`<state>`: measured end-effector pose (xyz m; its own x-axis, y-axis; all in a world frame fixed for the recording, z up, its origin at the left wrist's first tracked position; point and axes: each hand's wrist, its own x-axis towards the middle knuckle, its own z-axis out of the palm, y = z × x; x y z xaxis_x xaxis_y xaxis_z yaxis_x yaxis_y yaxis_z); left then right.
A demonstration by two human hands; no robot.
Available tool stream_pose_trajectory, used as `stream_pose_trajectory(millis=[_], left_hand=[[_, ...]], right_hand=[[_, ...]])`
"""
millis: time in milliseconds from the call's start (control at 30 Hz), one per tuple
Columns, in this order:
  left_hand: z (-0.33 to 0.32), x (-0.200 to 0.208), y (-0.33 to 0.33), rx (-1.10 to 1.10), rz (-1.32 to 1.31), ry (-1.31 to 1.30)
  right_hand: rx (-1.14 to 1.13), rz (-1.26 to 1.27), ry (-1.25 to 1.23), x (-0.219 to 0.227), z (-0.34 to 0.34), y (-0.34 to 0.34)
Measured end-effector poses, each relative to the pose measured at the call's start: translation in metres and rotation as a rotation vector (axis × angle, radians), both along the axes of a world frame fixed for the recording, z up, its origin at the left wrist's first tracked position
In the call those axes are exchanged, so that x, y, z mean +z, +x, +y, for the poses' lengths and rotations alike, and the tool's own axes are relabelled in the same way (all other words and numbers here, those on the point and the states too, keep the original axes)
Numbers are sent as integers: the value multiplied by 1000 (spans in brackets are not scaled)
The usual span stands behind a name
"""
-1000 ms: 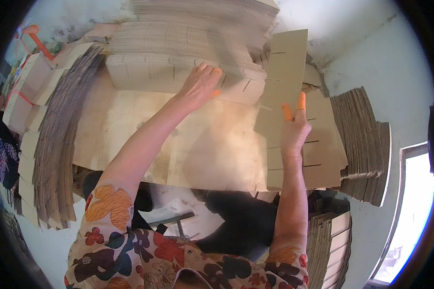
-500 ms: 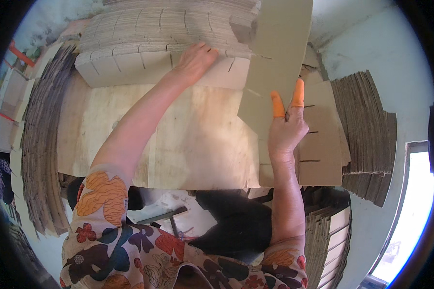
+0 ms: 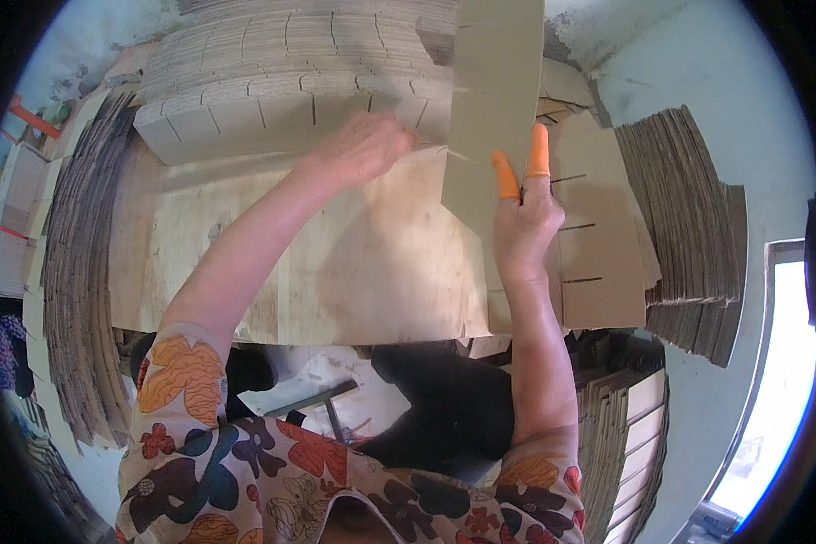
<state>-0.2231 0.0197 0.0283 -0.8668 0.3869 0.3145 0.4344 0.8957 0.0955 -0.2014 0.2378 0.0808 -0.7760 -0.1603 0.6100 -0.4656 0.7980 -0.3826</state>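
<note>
Brown cardboard sheet [image 3: 496,82] overlaps the right end of the long stack [image 3: 236,118], gripped low by the right hand [image 3: 525,219]; whether the curled left hand [image 3: 367,150] holds anything, I cannot tell. Held one-handed, it could swing and crease.

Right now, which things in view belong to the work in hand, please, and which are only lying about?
Seemingly in use:
slotted cardboard strip, at the right hand
slotted cardboard stack, near the left hand
orange finger cots, right hand
wooden tabletop

Apparently just lying about:
patterned cloth, far left
orange object, upper left, too unclear to name
</note>
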Motion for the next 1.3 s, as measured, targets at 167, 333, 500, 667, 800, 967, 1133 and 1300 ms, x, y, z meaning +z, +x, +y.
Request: stream_pose_trajectory(millis=[167, 333, 500, 667, 800, 967, 1133, 1300], left_hand=[[10, 1, 16, -26, 53, -66], [10, 6, 23, -22, -20, -63], [16, 11, 32, -74, 28, 24], [31, 19, 52, -238, 185, 183], [37, 35, 62, -194, -173, 209], [5, 57, 22, 157, -336, 356], [-23, 0, -41, 237, 107, 55], [-24, -14, -56, 266, 51, -24]], right_hand=[[-26, -26, 2, 3, 1, 1], [25, -60, 38, -2, 4, -1], [308, -157, 45, -14, -1, -5], [241, -328, 245, -39, 1, -6], [190, -468, 210, -46, 6, -6], [228, -350, 57, -40, 10, 0], [259, -328, -57, -28, 4, 6], [235, -371, -29, -29, 1, 9]])
